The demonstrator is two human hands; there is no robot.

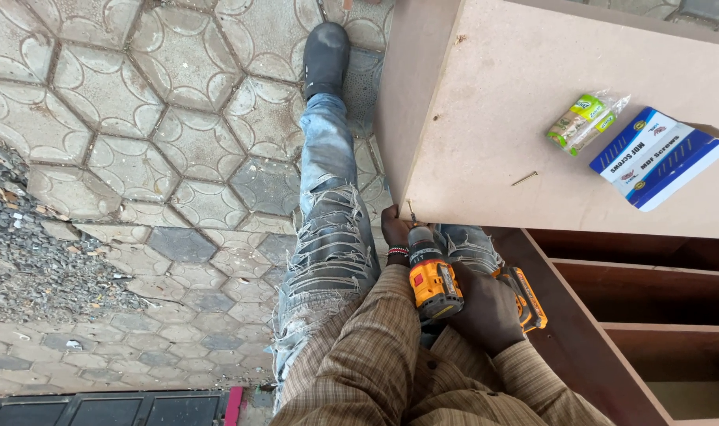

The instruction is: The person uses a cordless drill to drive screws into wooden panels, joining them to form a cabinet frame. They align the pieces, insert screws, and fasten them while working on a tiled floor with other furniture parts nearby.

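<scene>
while our right hand (486, 312) grips the yellow drill (434, 280), our left hand (393, 229) pinches a screw (411, 211) at the board (533, 118) front edge; it is not yet driven in.

Head view: single camera, worn high, looking steeply down.
Close above the fibreboard panel (580, 150), which fills the upper right; paved ground spreads left of the panel, open shelf compartments lie below it, the wearer's sleeves nearest the lens beneath.
</scene>
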